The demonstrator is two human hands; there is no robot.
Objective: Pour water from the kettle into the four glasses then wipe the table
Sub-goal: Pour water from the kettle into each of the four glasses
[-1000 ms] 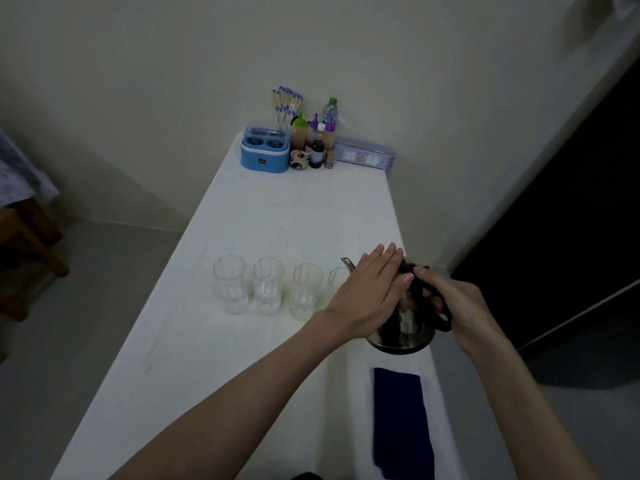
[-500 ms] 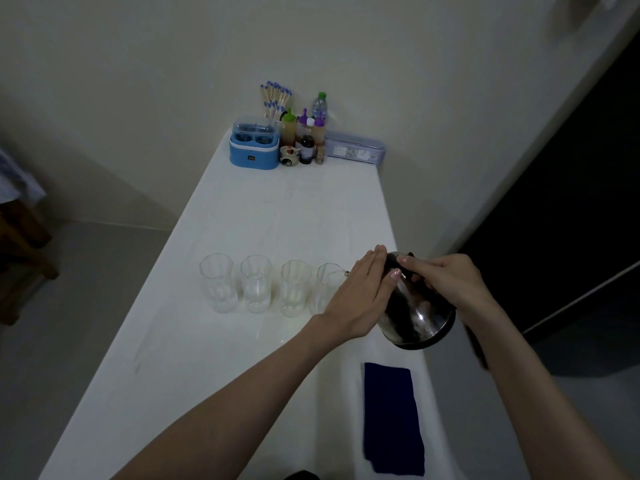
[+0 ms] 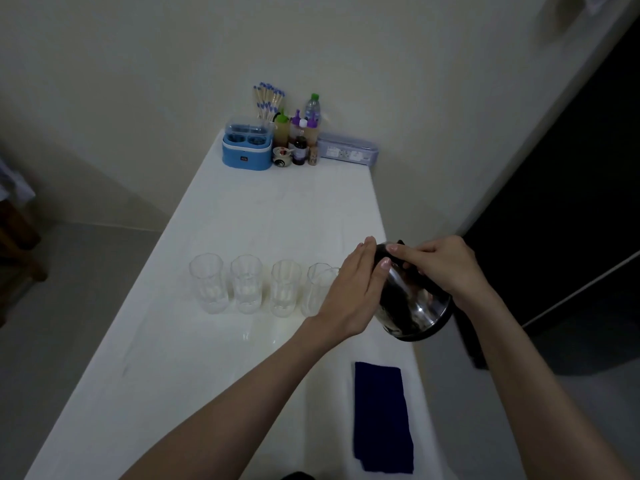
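Fingers of left hand (image 3: 349, 289) pressed together, flat against kettle (image 3: 412, 306) lid side. Right hand (image 3: 446, 268) curled round black handle, largely hiding it. Kettle lifted off table (image 3: 242, 358), tilted toward rightmost glass (image 3: 320, 289); spout hidden behind left hand, water stream indiscernible. Blue cloth (image 3: 381, 417) near table's right edge.

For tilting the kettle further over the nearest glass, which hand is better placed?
The right hand: it grips the handle of the tilted kettle. The left hand lies flat against the kettle's side toward the nearest glass, so it can only steady.
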